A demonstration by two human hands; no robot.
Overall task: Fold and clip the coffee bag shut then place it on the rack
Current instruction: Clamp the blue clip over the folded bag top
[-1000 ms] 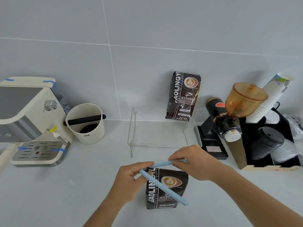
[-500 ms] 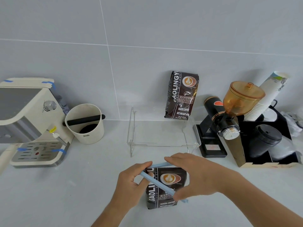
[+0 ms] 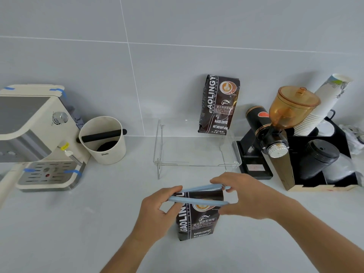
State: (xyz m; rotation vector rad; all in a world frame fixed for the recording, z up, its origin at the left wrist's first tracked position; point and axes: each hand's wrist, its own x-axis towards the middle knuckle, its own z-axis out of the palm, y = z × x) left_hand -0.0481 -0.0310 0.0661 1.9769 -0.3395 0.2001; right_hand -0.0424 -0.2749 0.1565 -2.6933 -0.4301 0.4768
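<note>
A dark brown coffee bag [image 3: 197, 223] stands on the counter in front of me. A light blue sealing clip [image 3: 199, 201] straddles the bag's folded top, one arm behind it and one in front, with a narrow gap between the arms. My left hand [image 3: 157, 211] pinches the clip's hinged left end. My right hand [image 3: 246, 196] grips the free right ends of both arms. A clear acrylic rack [image 3: 197, 164] stands just behind the bag, and a second coffee bag [image 3: 218, 104] leans on the wall at its back.
An espresso machine [image 3: 37, 138] and a cream knock box [image 3: 103, 140] stand at the left. Right of the rack are a coffee grinder [image 3: 275, 127], a stack of paper cups [image 3: 323, 107] and a black organiser [image 3: 325, 162] with lids.
The clip's front arm has swung up from a steep diagonal to nearly parallel with the back arm across the bag's top. My right hand has come onto both free ends.
</note>
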